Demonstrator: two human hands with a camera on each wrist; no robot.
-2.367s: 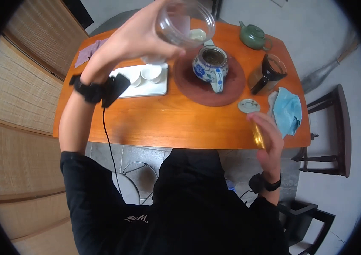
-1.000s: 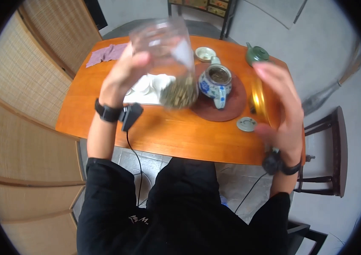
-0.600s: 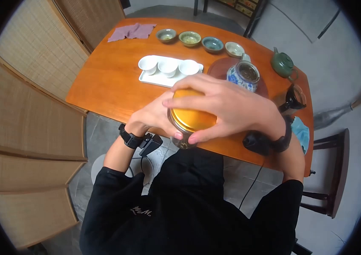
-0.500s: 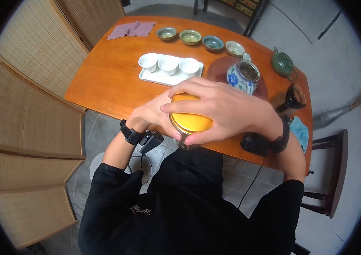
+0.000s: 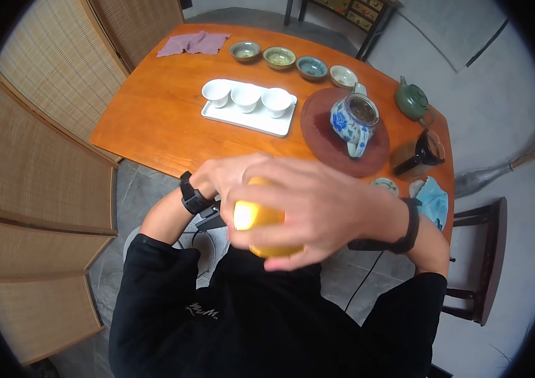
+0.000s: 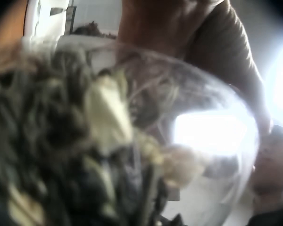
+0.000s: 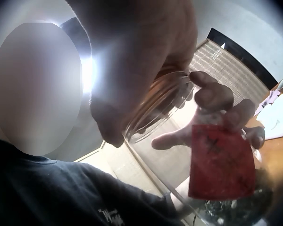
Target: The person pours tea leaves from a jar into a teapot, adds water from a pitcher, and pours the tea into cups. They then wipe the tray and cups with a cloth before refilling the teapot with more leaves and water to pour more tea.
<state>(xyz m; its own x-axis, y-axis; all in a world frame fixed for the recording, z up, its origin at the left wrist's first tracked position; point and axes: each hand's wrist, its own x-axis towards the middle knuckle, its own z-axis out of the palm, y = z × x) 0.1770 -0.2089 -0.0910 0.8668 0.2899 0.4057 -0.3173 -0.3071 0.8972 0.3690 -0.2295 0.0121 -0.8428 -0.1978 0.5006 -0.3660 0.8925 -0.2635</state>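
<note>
The clear jar point(image 7: 158, 110) is held off the bench point(image 5: 154, 107), at its near edge, close in front of the person's torso. Its golden lid point(image 5: 258, 216) faces up toward the head camera; in the right wrist view the long axis runs aslant, mouth at upper left and base at lower right — the exact tilt cannot be told. Dried leaves point(image 7: 233, 209) lie toward the base.

The right hand point(image 5: 324, 205) grips the lid from above, fingers spread and curved over its top and rim. The left hand point(image 5: 236, 173) holds the jar's body, its fingers parted and bent round the wall. Whether the lid is fully seated cannot be told.

A red label point(image 7: 221, 162) on the jar bears dark brushed marks, unreadable here. Light lettering point(image 5: 202, 311) on the black shirt shows an M, the rest unclear.

Beyond the hands, three white cups point(image 5: 245, 97) stand on a white tray point(image 5: 280, 129); a blue-and-white teapot point(image 5: 343, 129) sits uncovered on a reddish round mat point(image 5: 315, 138) — four small bowls point(image 5: 311, 67) are lined up behind.
</note>
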